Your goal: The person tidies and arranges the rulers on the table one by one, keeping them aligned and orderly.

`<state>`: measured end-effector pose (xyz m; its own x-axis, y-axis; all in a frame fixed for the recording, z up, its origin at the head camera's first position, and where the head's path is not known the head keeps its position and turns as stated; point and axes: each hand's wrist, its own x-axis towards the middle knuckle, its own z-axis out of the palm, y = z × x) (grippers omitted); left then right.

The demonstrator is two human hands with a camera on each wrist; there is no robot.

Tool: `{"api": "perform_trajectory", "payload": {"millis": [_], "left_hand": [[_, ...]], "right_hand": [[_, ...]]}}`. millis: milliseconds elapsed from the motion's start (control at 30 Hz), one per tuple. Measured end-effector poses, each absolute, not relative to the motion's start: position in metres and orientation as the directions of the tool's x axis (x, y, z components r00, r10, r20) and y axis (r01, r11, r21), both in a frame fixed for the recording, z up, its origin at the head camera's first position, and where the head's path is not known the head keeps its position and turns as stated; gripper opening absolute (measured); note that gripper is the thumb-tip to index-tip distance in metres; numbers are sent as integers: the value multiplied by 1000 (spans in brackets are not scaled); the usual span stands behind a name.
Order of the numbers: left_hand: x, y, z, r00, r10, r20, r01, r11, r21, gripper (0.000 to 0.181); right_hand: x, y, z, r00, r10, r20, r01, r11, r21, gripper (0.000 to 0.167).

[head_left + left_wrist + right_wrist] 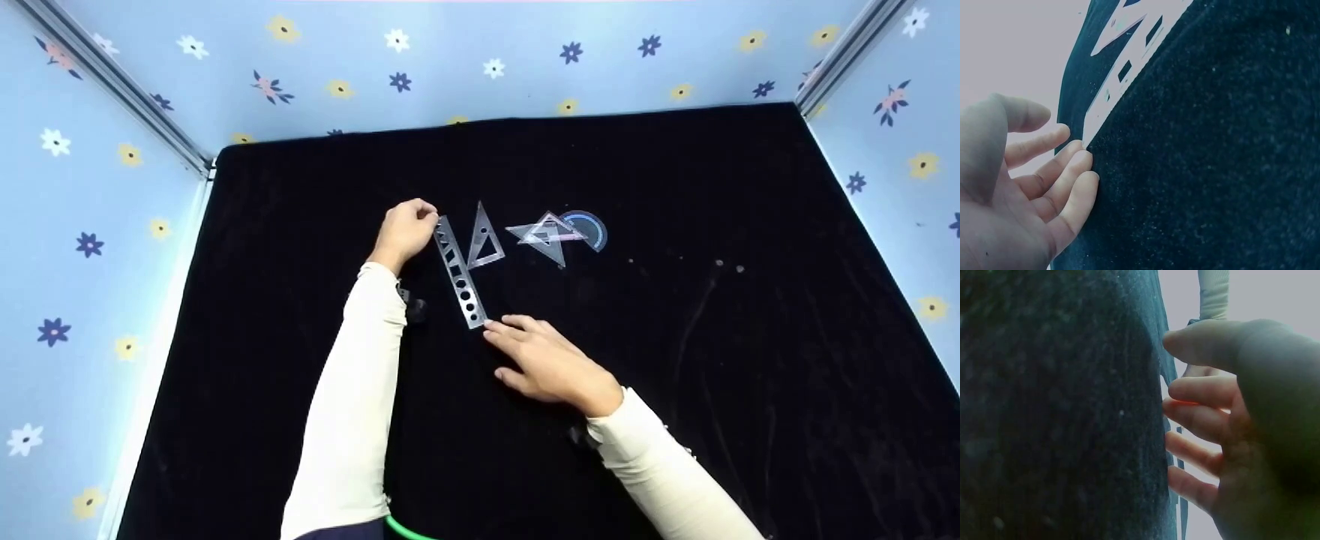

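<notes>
A clear straight ruler [458,268] with a row of cut-out shapes lies slanted on the black cloth. My left hand [407,229] is at its far end, with fingertips touching the corner. In the left wrist view, the fingers of that hand [1044,180] bend slightly beside the ruler [1098,115], and the thumb stands apart. At the near end, fingertips of my right hand [551,366] touch the ruler's corner. The right wrist view has this hand [1230,422] with fingers spread and loosely extended; the ruler cannot be made out there. A clear set square [481,219] lies just right of the ruler.
Farther right, two overlapping set squares [546,240] lie partly over a protractor [597,231] with a blue arc. The black cloth [720,390] covers the table. Flowered blue panels [480,67] stand at the back and sides. A green cord [409,532] shows at the front edge.
</notes>
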<state>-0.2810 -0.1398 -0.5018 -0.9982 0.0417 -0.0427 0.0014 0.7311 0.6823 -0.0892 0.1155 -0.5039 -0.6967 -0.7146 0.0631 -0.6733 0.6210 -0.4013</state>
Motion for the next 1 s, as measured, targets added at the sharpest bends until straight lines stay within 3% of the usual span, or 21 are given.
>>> {"api": "perform_trajectory", "payload": {"millis": [400, 767, 1000], "left_hand": [[-281, -143, -506, -999, 28, -43, -11, 701, 713, 28], [-281, -144, -507, -998, 23, -55, -22, 707, 707, 28], [-281, -145, -507, -998, 23, -53, -20, 718, 696, 28]], "right_hand": [[-90, 115, -504, -698, -709, 102, -678, 608, -413, 55], [-110, 103, -501, -708, -674, 213, -702, 637, -319, 33], [-122, 96, -504, -754, -623, 208, -651, 670, -356, 24]]}}
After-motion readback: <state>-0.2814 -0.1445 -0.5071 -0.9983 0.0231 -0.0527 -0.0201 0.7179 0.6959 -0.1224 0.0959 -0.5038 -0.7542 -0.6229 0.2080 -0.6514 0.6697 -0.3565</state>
